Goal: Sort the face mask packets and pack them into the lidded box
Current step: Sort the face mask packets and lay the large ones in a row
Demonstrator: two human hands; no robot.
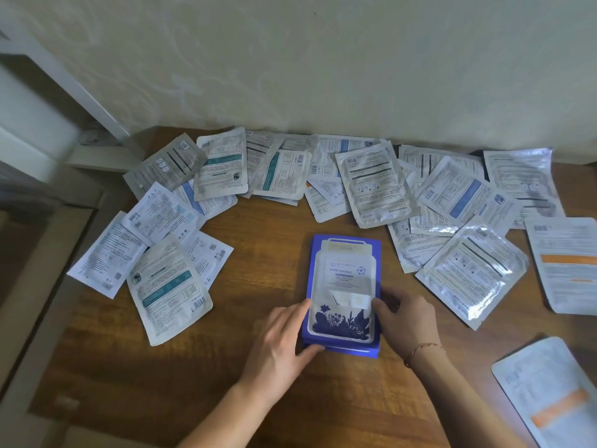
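My left hand (284, 344) and right hand (407, 321) grip the blue lidded box (343, 286) by its long sides at table (258, 221) centre; stiff, light card, while scattered packets (374, 185) look slick, floppy.

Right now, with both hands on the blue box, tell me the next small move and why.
Probably lift the lid off the blue box. The left hand and right hand already grip its near sides, it looks closed, and the face mask packets lie loose around it on the table, none packed yet.
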